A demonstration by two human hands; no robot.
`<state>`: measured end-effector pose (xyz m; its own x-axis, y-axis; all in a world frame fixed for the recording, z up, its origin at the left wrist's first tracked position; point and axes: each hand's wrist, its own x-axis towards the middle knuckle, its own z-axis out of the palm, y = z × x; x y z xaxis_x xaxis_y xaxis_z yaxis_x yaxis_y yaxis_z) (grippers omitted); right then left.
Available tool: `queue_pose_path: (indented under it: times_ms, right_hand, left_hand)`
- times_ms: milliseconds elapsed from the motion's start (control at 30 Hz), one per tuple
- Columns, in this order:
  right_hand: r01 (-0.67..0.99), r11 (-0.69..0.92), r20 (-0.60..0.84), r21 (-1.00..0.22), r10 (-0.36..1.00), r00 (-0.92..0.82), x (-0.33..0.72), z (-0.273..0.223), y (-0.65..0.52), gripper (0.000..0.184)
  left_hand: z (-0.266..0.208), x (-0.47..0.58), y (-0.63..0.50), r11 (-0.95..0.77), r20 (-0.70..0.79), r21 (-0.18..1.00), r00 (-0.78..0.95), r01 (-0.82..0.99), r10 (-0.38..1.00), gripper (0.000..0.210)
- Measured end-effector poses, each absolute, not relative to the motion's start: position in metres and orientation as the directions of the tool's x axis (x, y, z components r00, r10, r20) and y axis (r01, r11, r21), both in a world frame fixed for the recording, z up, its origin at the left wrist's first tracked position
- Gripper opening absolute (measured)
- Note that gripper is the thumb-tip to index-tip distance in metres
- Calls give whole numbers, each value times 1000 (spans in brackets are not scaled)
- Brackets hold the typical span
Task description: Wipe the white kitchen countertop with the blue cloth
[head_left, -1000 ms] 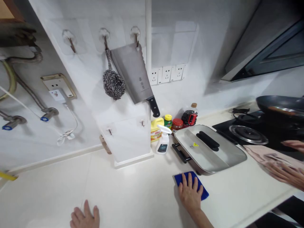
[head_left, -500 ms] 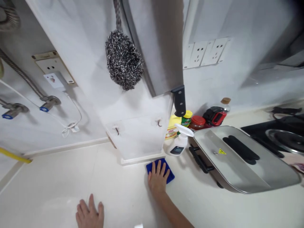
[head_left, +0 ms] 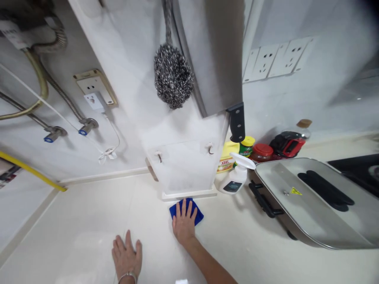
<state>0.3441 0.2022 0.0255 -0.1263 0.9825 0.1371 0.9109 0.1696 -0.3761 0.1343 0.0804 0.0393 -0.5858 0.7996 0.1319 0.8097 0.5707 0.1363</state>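
My right hand (head_left: 183, 223) lies flat, fingers spread, on a blue cloth (head_left: 197, 215) that rests on the cream countertop (head_left: 83, 221) just in front of the base of a white wall column (head_left: 189, 169). My left hand (head_left: 126, 256) is pressed palm down on the bare counter nearer to me, holding nothing; a metal band shows at its wrist.
A white spray bottle (head_left: 237, 179), a yellow bottle (head_left: 227, 157), jars (head_left: 262, 152) and a steel-lidded pan (head_left: 314, 199) stand to the right. Above hang a steel scourer (head_left: 173, 77) and a cleaver (head_left: 219, 59). Pipes and valves (head_left: 68, 126) run along the left wall.
My right hand has slid the blue cloth leftward, from beside the steel pan to the foot of the column. The view has moved closer and left; the other person's hands are out of view.
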Motion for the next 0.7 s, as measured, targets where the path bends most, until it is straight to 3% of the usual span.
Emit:
queue_pose_path:
  times_ms: [267, 567, 633, 700]
  right_hand:
    - [890, 314, 103, -331, 949, -297, 395, 51, 196, 63]
    - [951, 213, 347, -226, 929, -125, 418, 18, 123, 58]
    - [958, 180, 353, -223, 931, -92, 440, 5, 116, 55]
    - [969, 132, 355, -208, 934, -51, 471, -6, 112, 51]
  left_hand:
    - [30, 127, 82, 566, 190, 198, -597, 801, 779, 66]
    - [26, 119, 85, 588, 129, 262, -631, 765, 765, 62]
    - [37, 129, 94, 506, 126, 284, -554, 815, 823, 59]
    - [47, 152, 107, 302, 166, 293, -360, 907, 918, 56]
